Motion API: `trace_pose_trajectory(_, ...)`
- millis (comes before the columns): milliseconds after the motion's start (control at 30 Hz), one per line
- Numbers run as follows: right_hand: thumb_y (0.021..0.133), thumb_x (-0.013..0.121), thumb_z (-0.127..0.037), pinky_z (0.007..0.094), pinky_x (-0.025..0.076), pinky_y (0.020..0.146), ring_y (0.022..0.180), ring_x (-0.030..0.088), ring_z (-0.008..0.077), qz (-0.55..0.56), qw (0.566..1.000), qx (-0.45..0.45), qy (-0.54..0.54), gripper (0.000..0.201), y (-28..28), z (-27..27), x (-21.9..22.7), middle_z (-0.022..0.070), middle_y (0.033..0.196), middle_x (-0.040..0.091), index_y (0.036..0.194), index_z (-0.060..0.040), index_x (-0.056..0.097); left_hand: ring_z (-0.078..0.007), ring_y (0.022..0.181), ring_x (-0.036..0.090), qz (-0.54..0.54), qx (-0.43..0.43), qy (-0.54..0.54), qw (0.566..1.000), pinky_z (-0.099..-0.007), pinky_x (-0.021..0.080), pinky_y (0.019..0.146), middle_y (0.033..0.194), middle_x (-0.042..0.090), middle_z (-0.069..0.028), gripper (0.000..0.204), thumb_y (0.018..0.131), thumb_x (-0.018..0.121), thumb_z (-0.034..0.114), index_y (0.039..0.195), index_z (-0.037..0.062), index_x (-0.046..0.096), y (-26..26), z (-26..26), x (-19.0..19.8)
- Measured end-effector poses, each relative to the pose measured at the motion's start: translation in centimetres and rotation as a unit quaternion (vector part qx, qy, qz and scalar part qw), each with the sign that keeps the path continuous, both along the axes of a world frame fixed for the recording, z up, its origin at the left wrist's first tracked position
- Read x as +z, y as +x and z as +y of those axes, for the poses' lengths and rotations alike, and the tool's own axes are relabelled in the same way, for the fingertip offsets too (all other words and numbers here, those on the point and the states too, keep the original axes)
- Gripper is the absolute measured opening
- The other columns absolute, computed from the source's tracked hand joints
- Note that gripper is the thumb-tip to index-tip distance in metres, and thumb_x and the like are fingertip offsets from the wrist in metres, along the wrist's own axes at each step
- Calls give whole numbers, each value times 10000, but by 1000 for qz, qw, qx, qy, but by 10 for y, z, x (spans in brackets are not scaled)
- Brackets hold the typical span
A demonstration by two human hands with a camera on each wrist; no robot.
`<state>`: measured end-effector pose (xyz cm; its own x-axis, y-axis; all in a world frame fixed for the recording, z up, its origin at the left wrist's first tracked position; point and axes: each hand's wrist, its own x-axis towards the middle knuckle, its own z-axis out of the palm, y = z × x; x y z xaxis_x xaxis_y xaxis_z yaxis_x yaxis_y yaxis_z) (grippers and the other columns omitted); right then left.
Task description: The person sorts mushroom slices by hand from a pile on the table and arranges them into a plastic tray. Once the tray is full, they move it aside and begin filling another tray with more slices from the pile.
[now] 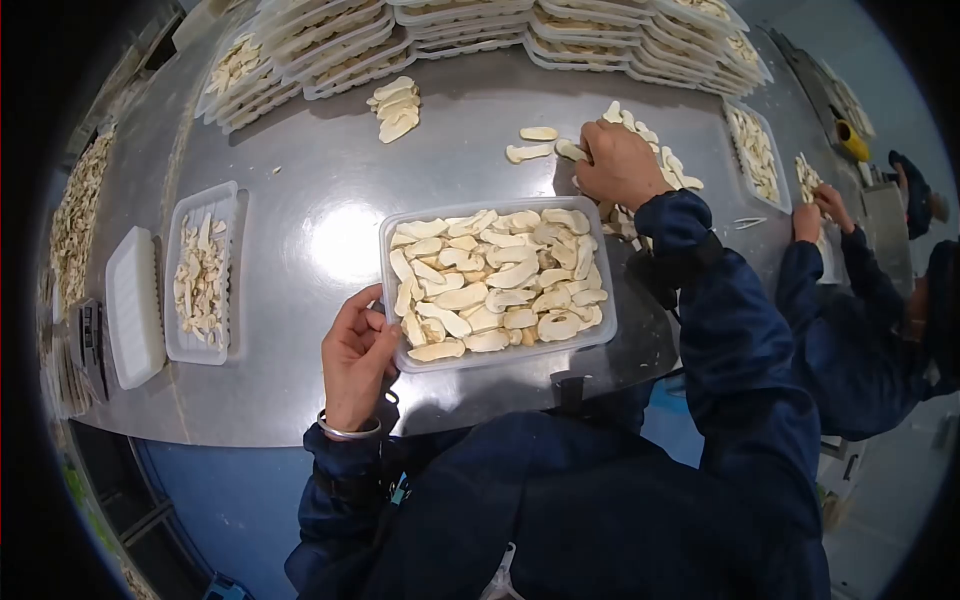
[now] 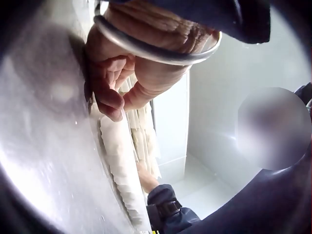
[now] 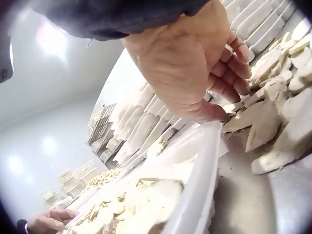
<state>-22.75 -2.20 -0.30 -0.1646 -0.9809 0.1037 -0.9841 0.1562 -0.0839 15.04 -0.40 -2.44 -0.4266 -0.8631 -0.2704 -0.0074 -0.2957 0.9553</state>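
Observation:
A clear plastic tray (image 1: 398, 372) filled with pale mushroom slices (image 1: 488, 295) stands on the metal table in front of me. My left hand (image 1: 357, 350) pinches its left rim, thumb on top and fingers beneath; a bangle circles that wrist. In the left wrist view the thumb and fingers close over the tray's edge (image 2: 117, 146). Right of the tray, my right hand (image 1: 618, 165) reaches into loose mushroom slices (image 1: 680, 170) and pinches one slice (image 1: 570, 150) at its fingertips. From the right wrist, the curled fingers (image 3: 229, 73) stand low over the slices, beside the tray's rim.
Stacks of filled trays (image 1: 450, 30) line the back of the table. To the left are a tray with small pieces (image 1: 200, 290) and a white tray (image 1: 135, 305). A small slice pile (image 1: 397, 108) lies at the back. Another person (image 1: 850, 330) works at the right, near tweezers (image 1: 748, 221).

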Motion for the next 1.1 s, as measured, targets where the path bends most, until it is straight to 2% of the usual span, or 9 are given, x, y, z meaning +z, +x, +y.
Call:
trace_pose_trajectory(200, 727, 633, -144, 458, 485, 776, 848, 606, 381, -4, 997, 61, -40, 192, -11, 0, -9, 201, 845, 619, 822, 20, 606, -25, 633, 508, -14, -3, -10, 1000, -164, 405, 516, 834, 552, 12, 434, 883, 604, -18, 1306, -22, 505, 0, 1, 1)
trace_pose_trajectory(300, 748, 643, -125, 459, 454, 710, 807, 575, 372, -22, 987, 106, -115, 180, -14, 3, 1, 168, 823, 575, 845, -2, 555, -35, 589, 506, -12, -17, 1, 1000, -171, 398, 493, 818, 548, 3, 443, 877, 617, -9, 1304, -25, 502, 0, -1, 3)
trace_pose_trajectory(467, 767, 644, -89, 437, 444, 726, 816, 557, 343, -50, 969, 216, -106, 175, 50, 18, 59, 136, 840, 552, 887, -14, 541, -55, 607, 537, 21, -76, 26, 997, -199, 453, 509, 820, 543, -25, 501, 876, 616, -13, 1341, -42, 433, -16, 7, -3)
trace_pose_trajectory(600, 750, 634, -77, 426, 437, 761, 849, 554, 325, -63, 945, 302, -105, 186, 92, 25, 51, 133, 863, 546, 891, -15, 531, -63, 627, 550, 38, -87, 32, 995, -211, 474, 524, 838, 541, -37, 546, 877, 610, -21, 1374, -40, 385, -35, 20, -6)
trace_pose_trajectory(767, 727, 619, -76, 432, 442, 771, 863, 551, 320, -47, 948, 306, -76, 189, 114, 18, 28, 138, 868, 537, 863, -8, 506, -71, 643, 566, 42, -96, 46, 993, -219, 493, 539, 846, 542, -45, 570, 882, 606, -23, 1394, -41, 357, -34, 22, -5)
trace_pose_trajectory(1100, 712, 627, -71, 432, 443, 768, 858, 552, 326, -29, 948, 306, -76, 219, 122, 18, 19, 143, 868, 537, 880, -6, 502, -76, 643, 571, 40, -97, 42, 994, -220, 496, 541, 842, 540, -49, 571, 886, 597, -28, 1400, -38, 350, -33, 21, -5)
